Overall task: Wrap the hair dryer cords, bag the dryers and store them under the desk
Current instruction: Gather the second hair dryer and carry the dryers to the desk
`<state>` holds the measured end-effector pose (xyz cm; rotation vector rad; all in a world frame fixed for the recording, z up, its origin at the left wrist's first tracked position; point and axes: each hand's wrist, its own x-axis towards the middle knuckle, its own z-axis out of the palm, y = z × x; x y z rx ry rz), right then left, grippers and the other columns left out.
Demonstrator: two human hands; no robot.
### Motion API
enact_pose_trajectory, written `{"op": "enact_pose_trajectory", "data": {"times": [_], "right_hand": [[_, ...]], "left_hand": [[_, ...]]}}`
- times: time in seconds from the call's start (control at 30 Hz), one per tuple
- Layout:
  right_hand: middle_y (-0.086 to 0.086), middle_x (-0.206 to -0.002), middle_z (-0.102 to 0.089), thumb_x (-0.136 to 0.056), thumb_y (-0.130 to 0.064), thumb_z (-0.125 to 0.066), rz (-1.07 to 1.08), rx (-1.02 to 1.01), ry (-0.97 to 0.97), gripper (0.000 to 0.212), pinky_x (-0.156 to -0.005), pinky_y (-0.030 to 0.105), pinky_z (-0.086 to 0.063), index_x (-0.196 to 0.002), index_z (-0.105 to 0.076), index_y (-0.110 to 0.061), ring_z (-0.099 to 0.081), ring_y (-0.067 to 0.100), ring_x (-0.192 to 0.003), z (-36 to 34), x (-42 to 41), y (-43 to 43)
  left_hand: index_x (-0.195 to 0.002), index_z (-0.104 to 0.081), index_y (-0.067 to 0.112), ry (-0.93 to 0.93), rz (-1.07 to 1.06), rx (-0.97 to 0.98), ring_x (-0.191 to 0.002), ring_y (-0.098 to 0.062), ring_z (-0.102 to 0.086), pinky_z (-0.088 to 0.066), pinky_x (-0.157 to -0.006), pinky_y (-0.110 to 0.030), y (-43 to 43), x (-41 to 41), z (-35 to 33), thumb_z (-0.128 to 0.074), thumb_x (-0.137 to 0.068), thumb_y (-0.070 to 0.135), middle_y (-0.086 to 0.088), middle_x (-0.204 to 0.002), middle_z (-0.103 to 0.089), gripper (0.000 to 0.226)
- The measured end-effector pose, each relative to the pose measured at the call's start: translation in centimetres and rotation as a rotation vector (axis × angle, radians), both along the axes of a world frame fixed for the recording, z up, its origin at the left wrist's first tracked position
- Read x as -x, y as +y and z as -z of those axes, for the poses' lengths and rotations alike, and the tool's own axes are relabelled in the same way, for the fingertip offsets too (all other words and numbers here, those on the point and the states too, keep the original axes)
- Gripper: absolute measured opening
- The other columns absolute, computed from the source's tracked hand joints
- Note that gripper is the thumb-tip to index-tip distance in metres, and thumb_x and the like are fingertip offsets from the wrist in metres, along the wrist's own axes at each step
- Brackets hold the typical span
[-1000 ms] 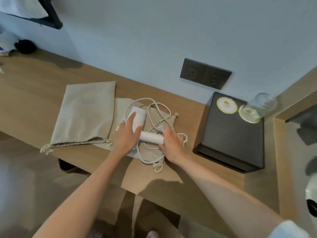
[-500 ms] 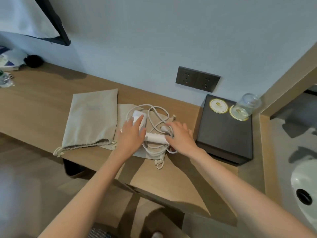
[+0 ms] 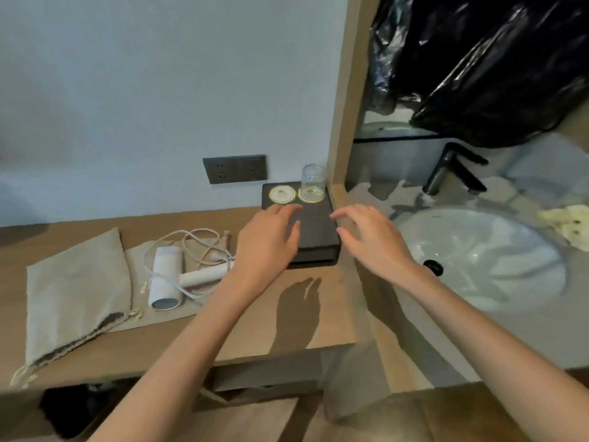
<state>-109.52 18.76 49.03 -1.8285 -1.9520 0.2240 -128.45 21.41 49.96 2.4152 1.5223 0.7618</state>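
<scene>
Spreading loose and straight, the fingers [image 3: 288, 212] of the left hand [image 3: 267, 240] held nothing and hung over the near corner of a black tray [image 3: 318, 231]; whether they touched it could not be told. The right hand [image 3: 373, 240] was likewise empty, its fingers splayed above the tray's right edge. An upturned glass [image 3: 313, 180] stood at the tray's back, a fragile thing near both hands.

The hair dryer [image 3: 165, 275] lay well to the left on the counter [image 3: 159, 346], resting on a flat cloth bag [image 3: 137, 269], its handle [image 3: 204, 275] pointing toward the left wrist. Its cord [image 3: 188, 231] sprawled in loose loops behind it, unwrapped. A second bag [image 3: 76, 291] lay just beside, further left.

The dryer looked small, hard and smooth, probably light enough for one hand around the barrel. The cord seemed limp and springy, best pinched where it leaves the handle and wound from there. The bags were soft and would likely need both hands at the mouth.
</scene>
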Motion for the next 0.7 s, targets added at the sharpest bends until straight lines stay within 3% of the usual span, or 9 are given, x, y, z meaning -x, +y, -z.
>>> {"op": "enact_pose_trajectory", "data": {"times": [0.17,0.27,0.4,0.53,0.7], "right_hand": [[-0.009,-0.117,-0.059,-0.094,-0.023,-0.052,0.246,-0.033,0.035,0.024,-0.081,0.026,-0.036,-0.117,-0.058,-0.026,-0.05,0.013,-0.105,-0.8,-10.4,-8.0],[-0.009,-0.121,-0.058,-0.094,-0.023,-0.052,0.403,-0.045,0.065,0.025,-0.088,0.034,-0.042,-0.118,-0.058,-0.026,-0.051,0.015,-0.11,-0.7,-16.7,-13.4],[-0.011,-0.12,-0.057,-0.094,-0.026,-0.053,0.59,-0.048,0.081,0.025,-0.088,0.031,-0.045,-0.118,-0.056,-0.03,-0.052,0.011,-0.109,-0.6,-25.0,-20.6],[-0.008,-0.123,-0.058,-0.094,-0.024,-0.053,0.685,-0.046,0.085,0.028,-0.089,0.028,-0.045,-0.122,-0.056,-0.026,-0.053,0.011,-0.109,-1.0,-33.4,-27.9],[-0.006,-0.124,-0.059,-0.094,-0.022,-0.054,0.788,-0.056,0.084,0.029,-0.094,0.037,-0.048,-0.122,-0.057,-0.024,-0.054,0.013,-0.109,-2.1,-43.2,-36.1]], "left_hand": [[-0.128,-0.053,0.028,-0.009,0.267,-0.04,-0.111,-0.022,-0.054,-0.046,-0.08,-0.035,-3.1,-11.6,-2.4,-0.045,-0.096,0.028,0.002,-0.123,-0.059,0.033],[-0.128,-0.054,0.027,0.008,0.424,-0.061,-0.112,-0.022,-0.055,-0.049,-0.083,-0.037,-5.9,-19.3,-3.1,-0.045,-0.095,0.028,0.003,-0.124,-0.059,0.034],[-0.129,-0.052,0.028,-0.001,0.568,-0.086,-0.114,-0.02,-0.054,-0.047,-0.084,-0.035,-11.1,-29.5,-3.7,-0.045,-0.095,0.028,0.004,-0.126,-0.059,0.034],[-0.129,-0.053,0.027,-0.005,0.681,-0.06,-0.119,-0.019,-0.051,-0.044,-0.089,-0.034,-16.9,-39.4,-3.6,-0.045,-0.095,0.026,0.004,-0.128,-0.059,0.035],[-0.127,-0.055,0.026,-0.011,0.773,-0.033,-0.117,-0.02,-0.052,-0.042,-0.091,-0.034,-23.0,-51.3,-3.6,-0.046,-0.094,0.025,0.002,-0.126,-0.06,0.034]]}}
